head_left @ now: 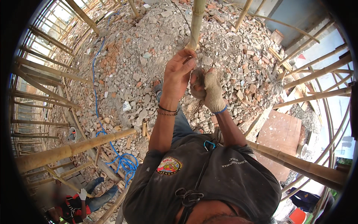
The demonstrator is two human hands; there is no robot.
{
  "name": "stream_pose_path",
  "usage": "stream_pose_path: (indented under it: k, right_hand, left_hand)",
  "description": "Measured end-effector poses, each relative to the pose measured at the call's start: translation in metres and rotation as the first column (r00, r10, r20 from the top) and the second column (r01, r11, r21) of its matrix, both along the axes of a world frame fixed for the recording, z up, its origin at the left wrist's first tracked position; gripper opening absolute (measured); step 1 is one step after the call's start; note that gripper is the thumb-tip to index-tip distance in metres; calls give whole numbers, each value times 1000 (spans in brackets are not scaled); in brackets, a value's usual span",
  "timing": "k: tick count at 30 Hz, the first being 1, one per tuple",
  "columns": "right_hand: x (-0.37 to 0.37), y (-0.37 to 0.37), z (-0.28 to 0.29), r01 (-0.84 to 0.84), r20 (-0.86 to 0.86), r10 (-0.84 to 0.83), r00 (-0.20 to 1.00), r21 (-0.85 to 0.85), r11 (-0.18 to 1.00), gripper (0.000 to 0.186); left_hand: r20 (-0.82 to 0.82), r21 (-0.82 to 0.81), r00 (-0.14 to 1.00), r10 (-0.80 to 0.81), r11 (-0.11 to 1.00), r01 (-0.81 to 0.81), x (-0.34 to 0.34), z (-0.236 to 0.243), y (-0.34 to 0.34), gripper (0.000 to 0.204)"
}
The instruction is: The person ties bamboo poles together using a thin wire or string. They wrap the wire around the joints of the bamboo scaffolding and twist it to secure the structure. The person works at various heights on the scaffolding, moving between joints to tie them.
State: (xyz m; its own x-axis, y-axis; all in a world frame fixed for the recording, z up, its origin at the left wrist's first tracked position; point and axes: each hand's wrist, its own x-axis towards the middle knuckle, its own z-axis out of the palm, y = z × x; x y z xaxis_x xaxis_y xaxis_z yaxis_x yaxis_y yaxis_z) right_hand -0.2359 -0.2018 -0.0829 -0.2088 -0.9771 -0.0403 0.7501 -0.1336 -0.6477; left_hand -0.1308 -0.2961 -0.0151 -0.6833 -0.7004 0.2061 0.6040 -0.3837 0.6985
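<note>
My bare left hand [178, 72], with a dark cord bracelet, pinches a thin wire [194, 56] just below a vertical bamboo pole [197, 20]. Close beside it, my right hand [209, 89], in a cream knit glove with bare fingertips and a dirt-darkened palm, is curled around the wire. Loose strands of wire [194, 108] hang below that hand; how they run through my fingers is hard to make out. Both forearms reach up from my dark T-shirt over the rubble.
Broken brick rubble [141, 41] surrounds me. Bamboo poles [74, 149] frame both sides, with a blue hose [123, 164] at left and a brown board [278, 138] at right. Another person [74, 205], wearing a white glove, is low left; dark clothing [304, 199] shows low right.
</note>
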Motion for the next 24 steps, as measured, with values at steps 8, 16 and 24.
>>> stream_pose_path:
  k: [8,16,24]
  right_hand:
    - [-7,8,5,35,-5,-35,999,34,999,36]
    - [-20,9,6,-12,-73,5,997,-100,995,34]
    - [-23,18,9,-119,-37,115,993,-196,973,31]
  left_hand:
    - [270,-356,961,64,934,37,-4,-19,-6,20]
    - [228,-353,972,-58,925,139,-17,-17,-10,14]
    - [233,-295,966,-111,939,179,-19,-25,-7,11]
